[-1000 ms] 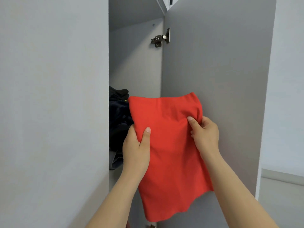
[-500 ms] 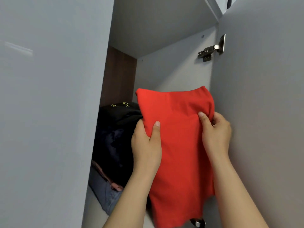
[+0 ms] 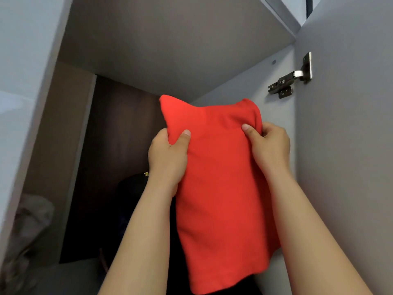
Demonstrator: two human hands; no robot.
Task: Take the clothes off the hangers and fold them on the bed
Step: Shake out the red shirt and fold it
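Observation:
A folded red garment is held up inside an open wardrobe compartment. My left hand grips its upper left edge, thumb on the front. On the upper right edge my right hand pinches the cloth, thumb over the fold. The lower part of the garment hangs down between my forearms. No hanger and no bed are in view.
The open wardrobe door stands on the right with a metal hinge. A shelf underside runs overhead. Dark folded clothes lie stacked in the compartment behind my left arm. A crumpled plastic bag sits at the lower left.
Both hands have carried the red garment up and deeper into the compartment. The view has swung closer, so the shelf above and the dark back panel now show.

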